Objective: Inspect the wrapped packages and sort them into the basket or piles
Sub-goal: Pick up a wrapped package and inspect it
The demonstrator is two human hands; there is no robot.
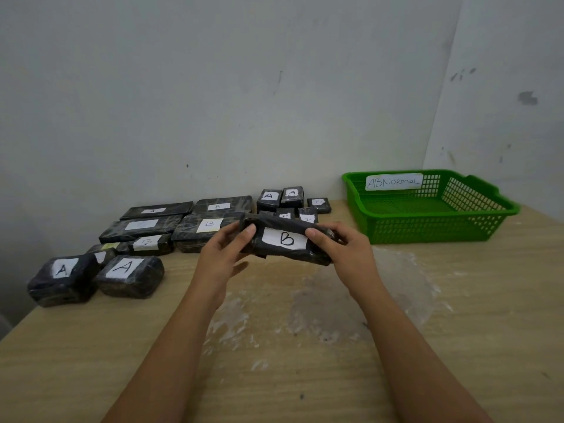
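Observation:
I hold a black wrapped package (287, 241) with a white label marked B above the middle of the table. My left hand (224, 254) grips its left end, thumb on top. My right hand (341, 248) grips its right end. Several other black packages labelled A or B lie on the table: two rounded A packages (97, 277) at the left, flat long ones (183, 221) behind, and small ones (290, 199) near the wall. A green plastic basket (433, 230) with a label reading ABNORMAL stands at the right; I see nothing inside it.
The wooden table (305, 361) has whitish smears and a dull patch in front of me. A grey wall runs right behind the packages and the basket. The table's left edge cuts off beside the two A packages.

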